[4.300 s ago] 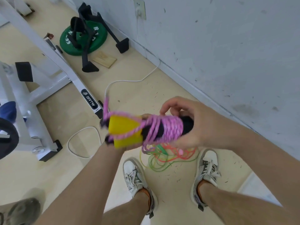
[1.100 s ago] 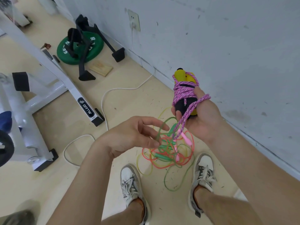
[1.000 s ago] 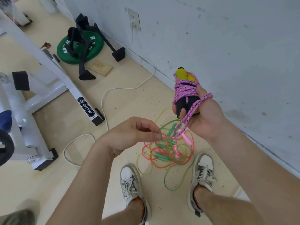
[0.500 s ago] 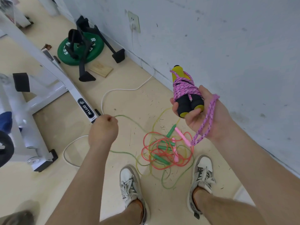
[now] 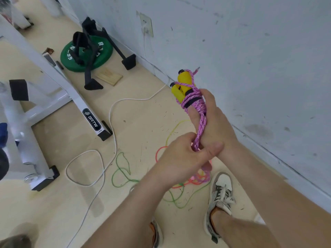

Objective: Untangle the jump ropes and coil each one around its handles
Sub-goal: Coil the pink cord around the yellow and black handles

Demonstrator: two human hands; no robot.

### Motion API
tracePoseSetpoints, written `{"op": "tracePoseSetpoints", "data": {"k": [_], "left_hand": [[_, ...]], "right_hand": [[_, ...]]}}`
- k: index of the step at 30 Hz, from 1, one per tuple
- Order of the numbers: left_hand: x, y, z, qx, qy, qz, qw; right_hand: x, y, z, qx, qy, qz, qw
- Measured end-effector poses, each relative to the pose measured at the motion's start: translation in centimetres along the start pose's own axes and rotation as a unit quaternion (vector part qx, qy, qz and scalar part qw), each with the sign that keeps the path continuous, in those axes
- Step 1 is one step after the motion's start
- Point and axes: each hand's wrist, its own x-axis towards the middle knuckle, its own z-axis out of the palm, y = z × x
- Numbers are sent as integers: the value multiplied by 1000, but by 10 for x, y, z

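Observation:
My right hand (image 5: 216, 126) grips a pink jump rope (image 5: 194, 101) coiled around its two yellow-and-black handles (image 5: 184, 83), which point up and away toward the wall. A loose pink loop (image 5: 201, 127) runs down from the coil across my right palm. My left hand (image 5: 182, 158) pinches the lower end of that loop just under my right hand. On the floor below lies a tangle of green rope (image 5: 123, 169), orange rope (image 5: 159, 153) and yellow rope (image 5: 177, 126), partly hidden by my left forearm.
A grey wall (image 5: 250, 59) with a socket (image 5: 146, 24) runs along the right. A white cable (image 5: 107, 126) snakes over the floor. A white machine frame (image 5: 59, 83) stands to the left, with a green weight plate (image 5: 86, 54) and black stands behind. My shoes (image 5: 221, 190) are beside the tangle.
My left hand let go of the green rope out to the left and came back to grip the pink loop. The pink bundle tipped away from me in my right hand.

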Motion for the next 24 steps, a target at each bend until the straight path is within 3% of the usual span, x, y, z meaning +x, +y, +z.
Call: {"op": "tracePoseSetpoints", "data": {"k": [5,8,11,15,21,24], "left_hand": [[-2,7,-32,-59,126,62,988],[-2,11,-44,-4,214,128,968],[0,7,-43,103,243,178,948],[8,0,-46,102,270,186,939],[5,-10,-71,39,332,91,938],[2,-20,-89,24,334,55,941]], "right_hand": [[-3,2,-11,-151,-44,-52,986],[-4,-1,-11,-169,-52,-77,981],[-5,0,-3,-197,-70,-96,973],[-10,-4,5,-196,-141,-93,966],[-2,3,-5,-13,-213,-25,977],[0,4,-14,92,-258,1,962]]}}
